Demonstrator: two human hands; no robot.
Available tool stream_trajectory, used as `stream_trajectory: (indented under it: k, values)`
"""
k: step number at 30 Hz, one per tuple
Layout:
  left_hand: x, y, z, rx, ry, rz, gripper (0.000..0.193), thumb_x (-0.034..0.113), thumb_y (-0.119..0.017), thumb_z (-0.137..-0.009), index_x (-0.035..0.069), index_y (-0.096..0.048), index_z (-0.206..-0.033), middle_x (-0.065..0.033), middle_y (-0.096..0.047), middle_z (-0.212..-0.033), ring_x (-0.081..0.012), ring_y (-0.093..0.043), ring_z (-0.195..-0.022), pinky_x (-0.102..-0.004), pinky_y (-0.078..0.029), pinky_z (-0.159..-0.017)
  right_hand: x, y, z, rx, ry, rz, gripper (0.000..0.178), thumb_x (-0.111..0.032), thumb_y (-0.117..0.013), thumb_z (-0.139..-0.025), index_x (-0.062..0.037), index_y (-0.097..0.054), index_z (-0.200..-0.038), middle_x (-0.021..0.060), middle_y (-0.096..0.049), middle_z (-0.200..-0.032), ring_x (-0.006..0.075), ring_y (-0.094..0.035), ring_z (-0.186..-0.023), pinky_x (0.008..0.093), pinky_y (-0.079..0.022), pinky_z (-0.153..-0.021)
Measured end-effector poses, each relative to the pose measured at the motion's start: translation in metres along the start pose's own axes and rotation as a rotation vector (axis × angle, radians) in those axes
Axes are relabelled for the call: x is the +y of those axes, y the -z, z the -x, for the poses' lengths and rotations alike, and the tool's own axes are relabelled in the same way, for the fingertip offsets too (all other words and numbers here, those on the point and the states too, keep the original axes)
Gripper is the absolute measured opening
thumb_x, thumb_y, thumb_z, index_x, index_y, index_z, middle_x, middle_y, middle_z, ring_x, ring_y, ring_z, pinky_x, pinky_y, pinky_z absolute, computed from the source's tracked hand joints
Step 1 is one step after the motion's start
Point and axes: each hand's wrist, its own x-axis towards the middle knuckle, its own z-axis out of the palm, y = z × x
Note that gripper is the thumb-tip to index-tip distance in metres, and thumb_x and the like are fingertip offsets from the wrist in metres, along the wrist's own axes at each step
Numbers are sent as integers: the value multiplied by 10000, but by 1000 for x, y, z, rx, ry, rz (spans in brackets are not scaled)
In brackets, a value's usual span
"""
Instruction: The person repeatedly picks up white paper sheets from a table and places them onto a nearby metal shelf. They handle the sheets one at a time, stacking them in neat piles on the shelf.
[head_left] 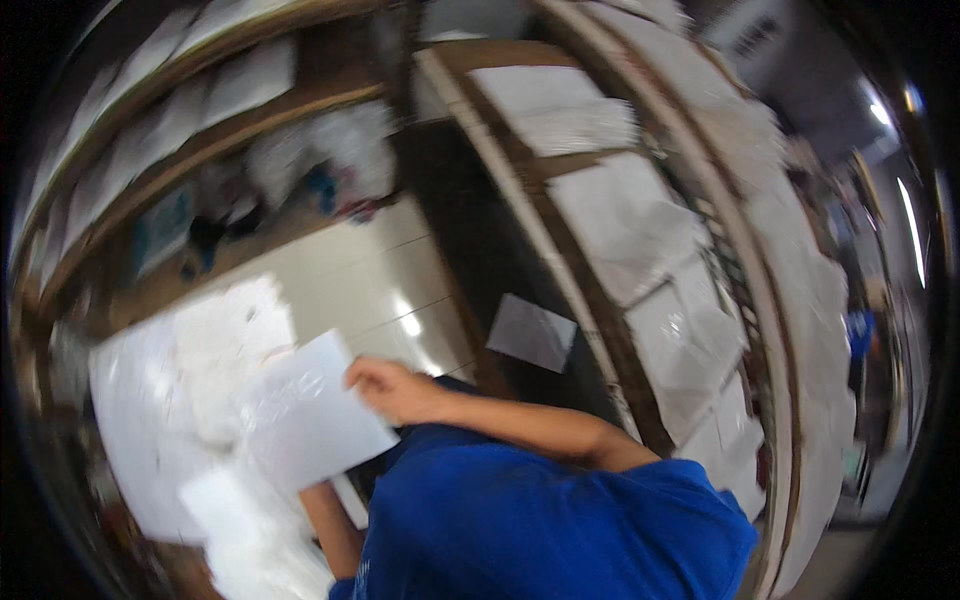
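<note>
My right hand [393,388] is closed on the right edge of a flat white sheet [318,420], its thumb and fingers pinching it. The sheet has a faint sheen and lies tilted in front of my body. From below, my left forearm [335,530] reaches up under the sheet, which covers the left hand and its fingers. Just beyond the sheet, at the left, is a spread of white sheets and wrapped material [230,340]. A smaller white piece [215,505] lies near its front part. Motion blur hides fine detail.
Wooden shelves at the right carry several white packets [625,225]. A pale square sheet [532,332] lies on a dark surface beside them. More loaded shelving [230,130] stands at the upper left, with dark and blue items below. Shiny floor tiles [370,265] show between.
</note>
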Motion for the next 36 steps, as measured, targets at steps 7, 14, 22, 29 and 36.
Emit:
stream_trajectory:
  k: [7, 14, 22, 29, 36]
  values:
    - [7, -17, 15, -37, -5, 306, 537, 446, -364, -977, 63, -420, -1349, -171, -440, -1368, -301, -499, -1186, -479, -436, -975, 20, 23, 9, 91, -44, 37, 89, -37, -508, -931, -48, -565, -998, -39, -513, -790, 32, -451, -675, 197, -396, -596]
    - [-3, -19, 8, -287, -65, 553, 643, 540, -304, -952, 78, -365, -1395, -179, -376, -1421, -333, -417, -1263, -506, -358, -1040, 11, 37, -10, 0, -29, 66, 64, -61, -531, -935, -50, -567, -987, -41, -505, -768, 36, -460, -655, 198, -392, -574]
    - [-3, -13, 11, -417, -110, 578, 815, 684, -225, -902, 98, -269, -1468, -174, -250, -1516, -367, -260, -1384, -524, -238, -1126, 5, 34, -22, -47, -4, 74, 77, -36, -527, -923, -37, -564, -991, -28, -526, -812, 44, -476, -689, 206, -408, -605]
    - [-1, -14, 18, -443, -109, 642, 799, 662, -214, -916, 77, -304, -1452, -176, -320, -1481, -357, -293, -1372, -504, -254, -1125, -4, 35, -24, -78, 3, 69, 73, -39, -528, -924, -38, -564, -988, -26, -533, -811, 44, -488, -688, 206, -417, -608]
    - [9, -15, 28, -123, -125, 538, 719, 590, -231, -954, 54, -376, -1410, -166, -429, -1399, -319, -396, -1298, -458, -306, -1095, 0, 34, -25, -78, -4, 75, 77, -54, -538, -926, -41, -568, -996, -26, -537, -820, 48, -484, -691, 209, -409, -609]
